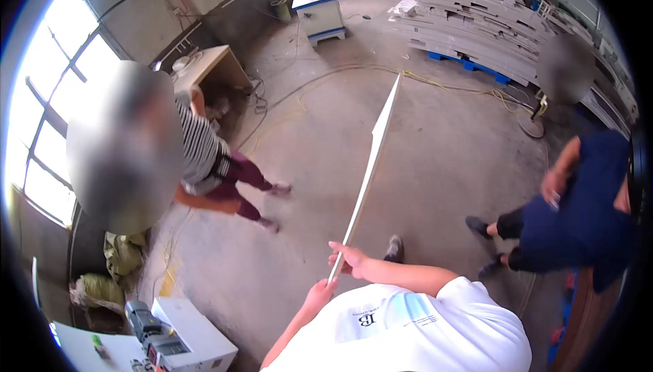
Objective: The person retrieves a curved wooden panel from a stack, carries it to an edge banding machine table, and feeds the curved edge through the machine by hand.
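Observation:
A long, narrow white strip stretches away from my body over the floor. It is wider toward its far end, with a step in one edge, and tapers to a point. My left hand is closed round the strip's near end, close to my white shirt. A little farther along, my right hand grips the same strip from the right side, with its thumb and fingers about it. Fingers partly cover the near end.
One person in a striped top stands at left, another in dark blue clothes at right. A stack of grey-white panels rests on a blue pallet. Cables cross the floor. A motorised machine stands lower left.

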A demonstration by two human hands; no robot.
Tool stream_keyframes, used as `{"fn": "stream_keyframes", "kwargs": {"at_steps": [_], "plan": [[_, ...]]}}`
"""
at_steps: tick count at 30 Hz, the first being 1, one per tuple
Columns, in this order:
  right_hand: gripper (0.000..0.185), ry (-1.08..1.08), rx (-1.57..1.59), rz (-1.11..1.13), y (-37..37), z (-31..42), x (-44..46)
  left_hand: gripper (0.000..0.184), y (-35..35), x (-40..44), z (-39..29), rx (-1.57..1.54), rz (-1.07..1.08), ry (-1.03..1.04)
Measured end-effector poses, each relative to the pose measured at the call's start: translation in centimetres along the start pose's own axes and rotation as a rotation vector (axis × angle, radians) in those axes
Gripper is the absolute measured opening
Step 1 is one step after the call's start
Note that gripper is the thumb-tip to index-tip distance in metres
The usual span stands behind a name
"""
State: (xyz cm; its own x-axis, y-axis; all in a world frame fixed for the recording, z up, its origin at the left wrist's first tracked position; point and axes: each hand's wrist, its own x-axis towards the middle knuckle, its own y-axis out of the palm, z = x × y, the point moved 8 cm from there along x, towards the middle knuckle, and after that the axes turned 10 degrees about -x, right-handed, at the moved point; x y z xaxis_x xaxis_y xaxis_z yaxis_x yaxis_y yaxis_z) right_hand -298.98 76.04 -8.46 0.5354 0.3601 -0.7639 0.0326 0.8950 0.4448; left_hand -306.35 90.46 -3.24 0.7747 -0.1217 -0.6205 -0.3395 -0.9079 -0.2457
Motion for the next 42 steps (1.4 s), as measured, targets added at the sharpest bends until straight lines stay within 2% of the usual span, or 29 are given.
{"fn": "stream_keyframes", "kwargs": {"at_steps": [4, 8, 11, 14, 17, 19, 20, 21, 24, 27, 28, 30, 31, 32, 33, 34, 35, 37, 40, 42], "plan": [[0.052, 0.086, 0.021, -0.056, -4.9, 15.6, 4.5, 0.048, 0.6, 12.8, -10.5, -0.074, 0.026, 0.014], [0.052, 0.017, 0.05, -0.17, -9.3, 29.0, 7.6, 0.048, 2.4, 23.6, -20.4, -0.229, 0.099, 0.02], [0.048, 0.0, 0.018, -0.204, -13.2, 38.3, 12.5, 0.048, 3.0, 32.6, -26.7, -0.298, 0.146, 0.015], [0.043, 0.082, -0.022, -0.208, -16.8, 47.3, 19.2, 0.047, 2.7, 43.4, -32.2, -0.297, 0.202, 0.055], [0.035, -0.007, 0.038, -0.3, -19.6, 58.9, 24.7, 0.048, 1.0, 54.3, -39.9, -0.216, 0.21, 0.11], [0.028, -0.033, 0.054, -0.26, -21.4, 67.3, 29.7, 0.048, 0.7, 61.8, -44.4, -0.223, 0.21, 0.117], [0.025, -0.006, 0.098, -0.231, -21.6, 68.9, 31.4, 0.049, 0.1, 64.9, -45.7, -0.222, 0.227, 0.071], [0.014, -0.048, 0.116, -0.251, -21.5, 73.7, 31.1, 0.049, -0.6, 66.3, -50.9, -0.325, 0.266, 0.123], [0.009, -0.125, 0.067, -0.252, -22.7, 86.2, 32.3, 0.053, -2.5, 74.0, -60.1, -0.25, 0.286, 0.101], [0.007, -0.254, 0.139, -0.141, -24.2, 98.1, 35.0, 0.058, -5.4, 81.7, -68.4, -0.408, 0.293, -0.001], [0.009, -0.32, 0.152, -0.07, -25.1, 102.1, 36.5, 0.058, -6.2, 85.0, -70.3, -0.359, 0.238, 0.01], [0.015, -0.421, 0.176, 0.07, -27.6, 108.3, 39.7, 0.059, -7.6, 90.6, -71.9, -0.277, 0.123, 0.004], [0.02, -0.422, 0.154, 0.118, -28.6, 111.5, 40.8, 0.057, -8.8, 93.8, -71.3, -0.15, 0.072, -0.061], [0.016, -0.473, 0.196, 0.202, -29.9, 115.3, 42.7, 0.055, -10.6, 96.6, -72.4, 0.048, -0.009, -0.067], [0.021, -0.49, 0.204, 0.234, -31.2, 118.4, 44.1, 0.052, -12.3, 98.2, -74.1, 0.16, -0.146, 0.035], [0.025, -0.499, 0.208, 0.265, -32.3, 122.1, 45.1, 0.051, -14.5, 100.9, -74.1, 0.195, -0.303, 0.036], [0.03, -0.53, 0.178, 0.291, -33.3, 126.2, 46.0, 0.05, -16.7, 103.2, -73.0, 0.241, -0.45, 0.024], [0.038, -0.608, 0.124, 0.344, -34.7, 133.7, 46.8, 0.054, -19.8, 106.0, -72.2, 0.422, -0.617, -0.125], [0.039, -0.606, 0.053, 0.346, -36.1, 145.7, 48.5, 0.059, -19.8, 113.4, -74.2, 0.335, -0.429, -0.029], [0.039, -0.639, -0.014, 0.366, -37.1, 153.2, 50.0, 0.064, -16.6, 118.6, -78.6, 0.239, -0.184, 0.17]]}}
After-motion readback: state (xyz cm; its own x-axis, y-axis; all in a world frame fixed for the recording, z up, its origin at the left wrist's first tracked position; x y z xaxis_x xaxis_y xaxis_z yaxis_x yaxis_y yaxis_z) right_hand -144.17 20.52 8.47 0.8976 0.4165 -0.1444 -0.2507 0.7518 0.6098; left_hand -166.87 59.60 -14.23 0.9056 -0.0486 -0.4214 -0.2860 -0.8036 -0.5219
